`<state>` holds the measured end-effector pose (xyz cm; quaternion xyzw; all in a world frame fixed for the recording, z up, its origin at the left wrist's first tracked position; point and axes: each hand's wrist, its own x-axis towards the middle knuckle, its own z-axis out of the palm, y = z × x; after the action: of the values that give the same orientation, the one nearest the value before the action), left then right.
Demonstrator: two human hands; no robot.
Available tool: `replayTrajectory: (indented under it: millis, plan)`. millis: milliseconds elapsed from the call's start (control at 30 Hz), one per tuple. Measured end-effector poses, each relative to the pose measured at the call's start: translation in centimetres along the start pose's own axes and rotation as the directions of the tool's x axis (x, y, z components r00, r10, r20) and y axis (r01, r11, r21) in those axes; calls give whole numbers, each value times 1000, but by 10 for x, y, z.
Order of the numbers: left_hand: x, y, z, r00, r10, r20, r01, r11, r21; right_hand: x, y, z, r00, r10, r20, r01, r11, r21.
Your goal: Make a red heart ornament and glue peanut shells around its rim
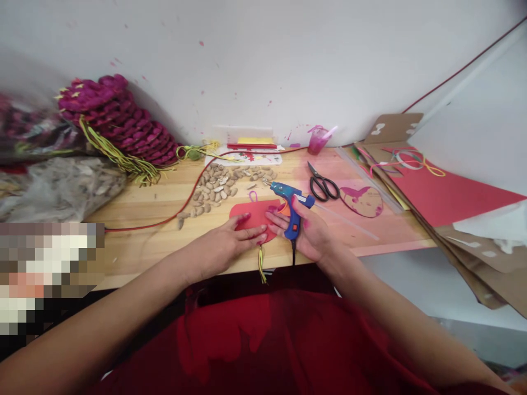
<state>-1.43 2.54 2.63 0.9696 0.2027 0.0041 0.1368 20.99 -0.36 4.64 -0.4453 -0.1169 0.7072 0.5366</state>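
Observation:
A red rounded piece (251, 209) lies near the front edge of the wooden table, with a pink loop (253, 196) at its back and a yellow-green tassel (262, 265) hanging from its front. My left hand (230, 241) rests on the piece with its fingers spread, nothing in them. A blue glue gun (293, 214) is in my right hand (310, 230). The thumb lies along the gun's side, and other fingers reach toward the red piece. The gun's nozzle points to the back left, above the table. What lies under my fingers is hidden.
Pistachio-like shells (216, 181) lie behind the piece. Black scissors (323, 184), a cardboard heart (364, 202) and a pink cup (318, 141) are on the right. Stacked magenta pieces (119, 120) and a plastic bag (66, 186) stand left. Red card (448, 189) lies far right; a red cord (187, 200) crosses the table.

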Motion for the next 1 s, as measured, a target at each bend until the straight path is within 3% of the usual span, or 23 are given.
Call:
replayTrajectory:
  millis: [267,533,700,1000]
  plan:
    - [1,-5,6,999,44,-24,-43,999,23,-2,-1,2,1000,-3,-6,3,1000,-2]
    - [-3,-5,7,999,0,-32,0,1000,18,-5,-1,2,1000,-13,-20,13,1000,23]
    - [1,-3,0,1000,3,-26,-3,1000,15,-5,0,2,1000,-6,-3,6,999,41]
    - [9,3,-2,992,-117,-40,123,972,201,-2,5,0,999,-27,-40,30,996,86]
